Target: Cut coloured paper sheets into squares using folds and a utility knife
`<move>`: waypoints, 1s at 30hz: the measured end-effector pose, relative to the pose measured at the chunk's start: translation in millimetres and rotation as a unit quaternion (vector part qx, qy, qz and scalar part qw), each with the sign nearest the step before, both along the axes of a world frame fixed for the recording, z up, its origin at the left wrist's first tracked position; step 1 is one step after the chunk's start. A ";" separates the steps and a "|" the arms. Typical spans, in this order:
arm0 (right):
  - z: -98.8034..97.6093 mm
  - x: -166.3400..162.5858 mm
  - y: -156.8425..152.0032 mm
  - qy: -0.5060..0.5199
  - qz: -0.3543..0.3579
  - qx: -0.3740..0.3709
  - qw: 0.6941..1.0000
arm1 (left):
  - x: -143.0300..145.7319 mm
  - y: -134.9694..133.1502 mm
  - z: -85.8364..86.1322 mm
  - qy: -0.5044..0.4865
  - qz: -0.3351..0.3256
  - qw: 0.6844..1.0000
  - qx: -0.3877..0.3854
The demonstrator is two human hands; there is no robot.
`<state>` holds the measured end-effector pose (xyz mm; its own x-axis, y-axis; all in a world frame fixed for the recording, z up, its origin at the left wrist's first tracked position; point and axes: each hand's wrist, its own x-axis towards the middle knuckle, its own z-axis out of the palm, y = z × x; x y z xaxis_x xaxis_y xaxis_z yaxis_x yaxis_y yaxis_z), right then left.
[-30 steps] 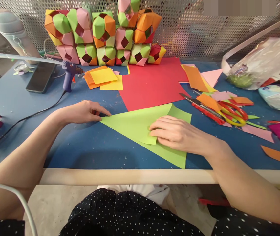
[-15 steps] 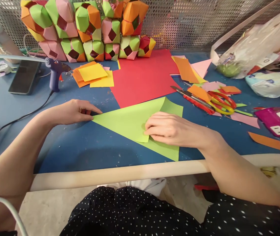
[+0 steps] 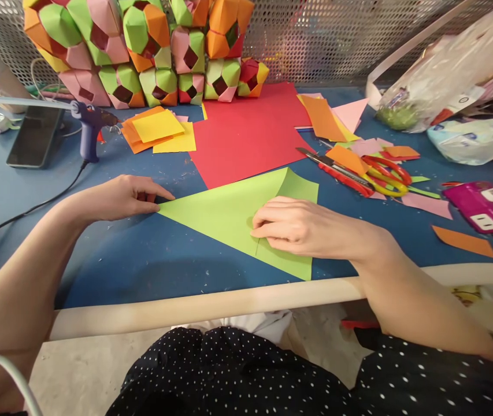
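Observation:
A light green paper sheet [image 3: 224, 216] lies folded into a triangle on the blue table [image 3: 142, 260]. My left hand [image 3: 125, 197] rests on the table, its fingertips pinching the sheet's left point. My right hand [image 3: 300, 225] lies on the right part of the sheet, fingers together, pressing the folded flap down near the lower edge. A red paper sheet [image 3: 246, 138] lies just behind the green one.
Stacked paper polyhedra [image 3: 142, 52] line the mesh wall at the back. A purple glue gun [image 3: 88, 130], a phone [image 3: 33, 136], yellow and orange squares [image 3: 157, 130], red-handled scissors [image 3: 359, 170], paper scraps, a magenta box [image 3: 480, 208] and plastic bags [image 3: 454, 75] surround the sheet.
The folded flap under my right hand has been pressed flatter onto the sheet. The view has shifted, so everything sits slightly left and higher. Both hands keep their places on the paper.

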<state>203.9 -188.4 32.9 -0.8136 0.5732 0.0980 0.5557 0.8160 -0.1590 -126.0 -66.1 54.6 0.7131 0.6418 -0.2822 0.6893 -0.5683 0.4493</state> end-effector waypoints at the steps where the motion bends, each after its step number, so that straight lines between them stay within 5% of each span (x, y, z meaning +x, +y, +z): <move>1: 0.2 0.3 -0.4 0.000 -0.001 -0.002 1.000 | 0.2 0.0 0.2 0.002 -0.001 1.000 0.000; 30: 2.1 -1.6 -3.2 0.015 -0.003 -0.020 1.000 | -4.3 2.9 -2.3 0.009 0.018 1.000 -0.017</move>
